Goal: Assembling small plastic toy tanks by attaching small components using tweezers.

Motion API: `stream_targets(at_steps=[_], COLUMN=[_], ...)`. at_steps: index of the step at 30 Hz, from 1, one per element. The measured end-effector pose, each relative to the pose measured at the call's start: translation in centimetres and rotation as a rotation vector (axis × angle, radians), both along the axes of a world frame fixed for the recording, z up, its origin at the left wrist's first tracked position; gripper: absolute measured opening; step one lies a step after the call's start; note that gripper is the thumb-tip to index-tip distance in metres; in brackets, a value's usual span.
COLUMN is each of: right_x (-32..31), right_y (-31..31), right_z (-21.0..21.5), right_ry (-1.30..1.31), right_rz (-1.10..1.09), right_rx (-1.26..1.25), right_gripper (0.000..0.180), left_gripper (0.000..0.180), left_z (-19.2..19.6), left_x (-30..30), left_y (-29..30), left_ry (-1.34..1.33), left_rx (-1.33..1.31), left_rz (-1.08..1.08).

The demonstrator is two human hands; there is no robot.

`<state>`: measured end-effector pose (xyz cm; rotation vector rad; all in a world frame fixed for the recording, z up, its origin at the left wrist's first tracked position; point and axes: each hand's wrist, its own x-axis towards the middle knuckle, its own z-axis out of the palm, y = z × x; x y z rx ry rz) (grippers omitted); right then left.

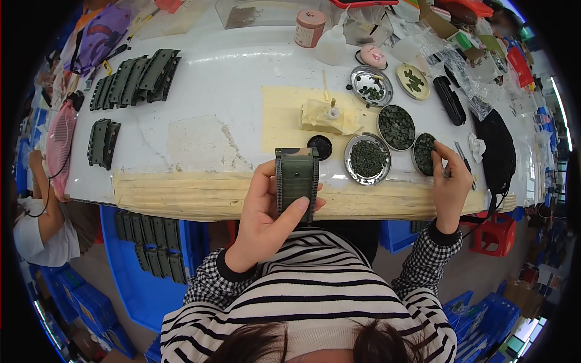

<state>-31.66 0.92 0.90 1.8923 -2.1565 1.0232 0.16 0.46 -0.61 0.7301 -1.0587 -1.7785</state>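
Note:
Upright in my left hand (257, 236) is a curved dark green panel (297, 175) with ridged side edges and a camouflage-patterned top; my thumb presses its face. Over at the right, my right hand (454, 187) reaches to a small round dish (425, 155) of little dark green pieces. Its thumb and forefinger are pinched at the dish's edge; what is between them, if anything, is too small to make out. Left of that dish stand a larger round dish (396, 127) of green chips and a metal dish (367, 158) of finer green bits.
A tape-wrapped block (330, 117) with an upright peg sits mid-table, near a small black round container (319, 147). Similar green panels (136, 78) lie in rows at the left. A blue bin (136, 266) below holds more. Tweezers (462, 156) and a black mesh bag (496, 151) lie right.

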Motion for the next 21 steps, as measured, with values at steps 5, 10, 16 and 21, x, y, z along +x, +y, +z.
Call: stream_targets(at_steps=[5, 10, 16, 21], right_x=[0.3, 0.0, 4.5, 10.1], right_y=[0.1, 0.3, 0.0, -1.0], right_z=[0.5, 0.3, 1.6, 3.2], right_ry=[-0.007, -0.046, -0.452, -0.383], right_rz=[-0.024, 0.014, 0.235, 0.519], right_rx=[0.026, -0.003, -0.034, -0.058], right_gripper=[0.021, 0.02, 0.023, 0.034], left_gripper=[0.049, 0.053, 0.061, 0.045], left_z=[0.0, 0.1, 0.8, 0.8], left_x=[0.0, 0.1, -0.9, -0.7], left_y=[0.1, 0.1, -0.1, 0.3], left_ry=[0.013, 0.003, 0.032, -0.038], left_rx=[0.009, 0.021, -0.081, -0.094], left_rz=[-0.001, -0.014, 0.055, 0.048])
